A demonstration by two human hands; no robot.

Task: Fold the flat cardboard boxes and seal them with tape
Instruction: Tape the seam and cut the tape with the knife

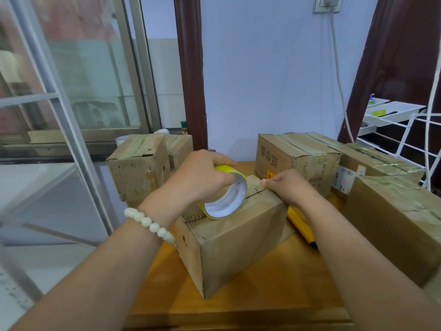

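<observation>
A closed box [238, 237] was set mid-bench [274, 297]. On its top a tape roll [228, 195] was held by the left grip [202, 177]. The right grip [286, 188] was pinched at the seam; whether anything was held could not be told. Other boxes [298, 161] were ranged from 10 to 3 o'clock, and a yellow tool [301, 225] was laid at 3.

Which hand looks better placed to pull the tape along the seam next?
Left. The left hand grips the tape roll atop the box, while the right hand seemingly pinches the tape end at the far edge.
</observation>
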